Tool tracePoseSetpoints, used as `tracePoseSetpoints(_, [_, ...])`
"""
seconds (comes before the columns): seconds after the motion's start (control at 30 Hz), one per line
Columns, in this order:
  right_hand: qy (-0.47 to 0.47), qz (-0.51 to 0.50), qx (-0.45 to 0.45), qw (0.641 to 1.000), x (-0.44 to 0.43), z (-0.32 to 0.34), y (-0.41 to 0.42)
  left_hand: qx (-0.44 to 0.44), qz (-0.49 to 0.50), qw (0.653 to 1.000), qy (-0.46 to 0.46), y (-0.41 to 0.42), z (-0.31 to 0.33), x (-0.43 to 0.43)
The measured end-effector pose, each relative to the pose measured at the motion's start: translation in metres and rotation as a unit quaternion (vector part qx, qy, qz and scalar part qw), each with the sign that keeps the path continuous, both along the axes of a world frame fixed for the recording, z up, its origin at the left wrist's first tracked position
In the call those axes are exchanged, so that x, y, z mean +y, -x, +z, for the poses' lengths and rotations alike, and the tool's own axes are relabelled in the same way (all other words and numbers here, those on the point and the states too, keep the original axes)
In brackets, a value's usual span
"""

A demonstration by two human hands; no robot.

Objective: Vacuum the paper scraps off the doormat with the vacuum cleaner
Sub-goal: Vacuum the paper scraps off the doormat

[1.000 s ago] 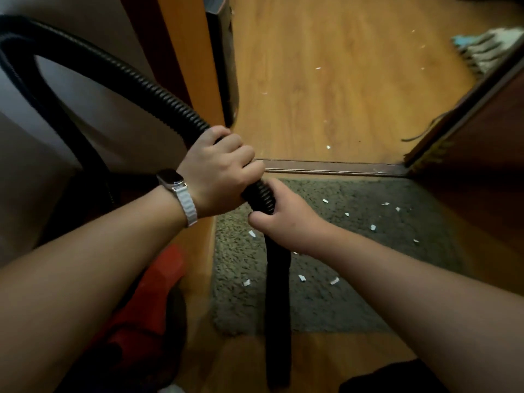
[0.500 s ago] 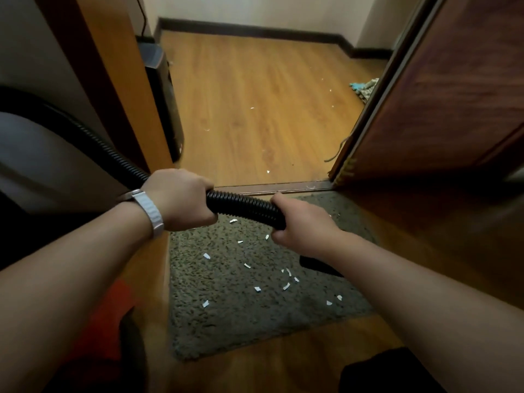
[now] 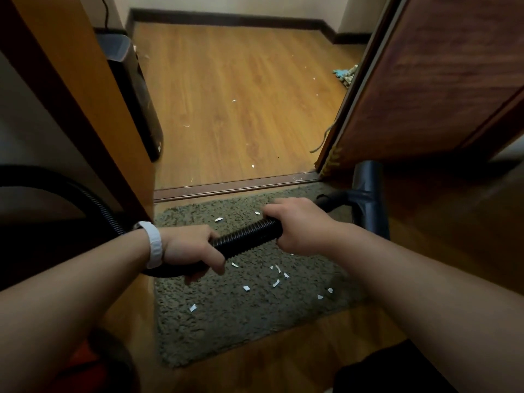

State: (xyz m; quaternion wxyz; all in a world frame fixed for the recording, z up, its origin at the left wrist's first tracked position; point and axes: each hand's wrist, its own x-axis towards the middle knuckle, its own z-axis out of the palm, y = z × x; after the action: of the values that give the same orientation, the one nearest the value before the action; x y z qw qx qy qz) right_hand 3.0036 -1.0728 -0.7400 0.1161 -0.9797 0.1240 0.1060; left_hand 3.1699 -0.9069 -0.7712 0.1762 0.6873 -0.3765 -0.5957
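Item: black ribbed vacuum hose [image 3: 246,234], held crosswise over the doormat [image 3: 226,330] by two bare hands. Left hand [image 3: 192,248]: fingers curled fully round the hose from above, thumb underneath, a white wristband [image 3: 154,245] on the wrist. Behind this hand the hose arcs away to the left and back into shadow. Right hand [image 3: 297,225]: closed tight round the hose end further along, knuckles up, no gap showing between fingers and hose. From the right hand a short dark tube [image 3: 334,201] runs to a dark blue T-shaped floor head [image 3: 368,199], which sits at the mat's far right corner, near the foot of the open brown door [image 3: 425,80]; whether the head touches the mat cannot be told. Doormat: grey-green, shaggy, rectangular, lying on wood flooring just inside a dark threshold strip [image 3: 232,187]. Paper scraps [image 3: 276,282]: small white pieces scattered on the mat, most below and between the two hands, two near the far edge just beside the right hand, one alone toward the near left. Further white scraps [image 3: 234,100] lie on the wood floor [image 3: 241,66] beyond the threshold. Other contents: an orange-brown door post [image 3: 85,95] at left; a dark upright appliance [image 3: 133,89] just behind it; a blue-green fringed cloth [image 3: 346,73] at the door's far edge; a loose cord [image 3: 323,140] beside the door's foot; a dim red shape [image 3: 82,373] at lower left.
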Motion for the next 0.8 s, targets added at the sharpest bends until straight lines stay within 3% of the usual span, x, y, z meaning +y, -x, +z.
tracePoseSetpoints(0.07, [0.004,-0.001,0.036,0.999,-0.004,0.003,0.002,-0.09,-0.025,0.994,0.056,0.01,-0.006,-0.002])
tracePoseSetpoints(0.1, [0.004,-0.006,0.052,0.999,-0.006,0.005,0.004,-0.195,-0.06,0.975,0.089,0.013,-0.007,-0.001])
tracePoseSetpoints(0.17, [0.004,-0.019,0.069,0.997,-0.01,0.009,0.006,-0.418,-0.116,0.887,0.158,0.021,-0.008,0.001])
tracePoseSetpoints(0.2, [0.007,-0.025,0.069,0.997,-0.012,0.009,0.007,-0.469,-0.113,0.857,0.18,0.025,-0.009,0.002])
tracePoseSetpoints(0.23, [0.011,-0.029,0.065,0.997,-0.014,0.009,0.008,-0.48,-0.099,0.85,0.193,0.028,-0.011,0.003])
tracePoseSetpoints(0.4, [-0.008,-0.11,-0.01,0.994,-0.021,-0.001,0.007,-0.375,0.016,0.909,0.179,0.042,-0.006,-0.01])
tracePoseSetpoints(0.6, [-0.115,-0.284,-0.11,0.945,-0.019,-0.009,-0.002,-0.184,0.177,0.95,0.183,0.061,0.003,-0.03])
tracePoseSetpoints(0.7, [-0.263,-0.393,-0.114,0.874,-0.016,-0.009,-0.005,-0.14,0.213,0.95,0.182,0.072,0.005,-0.034])
tracePoseSetpoints(0.8, [-0.455,-0.459,-0.118,0.754,-0.013,-0.007,-0.01,-0.183,0.182,0.948,0.189,0.085,0.007,-0.035])
